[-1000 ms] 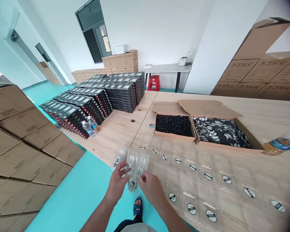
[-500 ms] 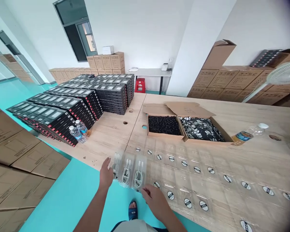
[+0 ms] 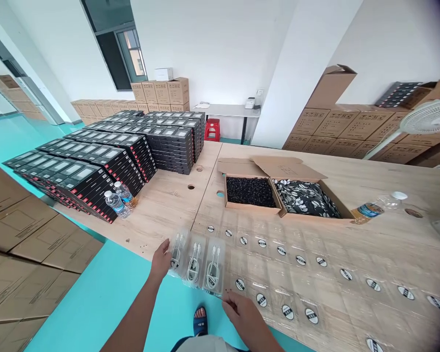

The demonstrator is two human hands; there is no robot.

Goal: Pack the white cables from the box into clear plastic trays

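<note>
Three clear plastic packs, each with a coiled white cable, sit side by side at the table's front edge: a left pack point(image 3: 177, 250), a middle pack point(image 3: 193, 263) and a right pack point(image 3: 212, 268). More layers seem to lie beneath them. My left hand point(image 3: 162, 259) rests against the left pack's outer side, fingers stretched along it. Close by the right pack's lower right corner is my right hand point(image 3: 242, 312), its fingers curled and thumb near the index finger. What lies between those fingertips is hidden. Empty clear trays point(image 3: 267, 281) with round labels cover the table to the right.
Behind the trays stand an open carton of small black pieces point(image 3: 249, 190) and one of black-and-white packets point(image 3: 308, 198). Bottles point(image 3: 116, 204) stand by stacked black boxes point(image 3: 84, 164) at left. Another bottle point(image 3: 376, 208) lies at right. Brown cartons point(image 3: 29, 239) are piled beside the floor.
My left hand's fingers have come in against the left pack's side. My right hand has moved slightly right and down. The packs appear a little further right, with the view shifted slightly.
</note>
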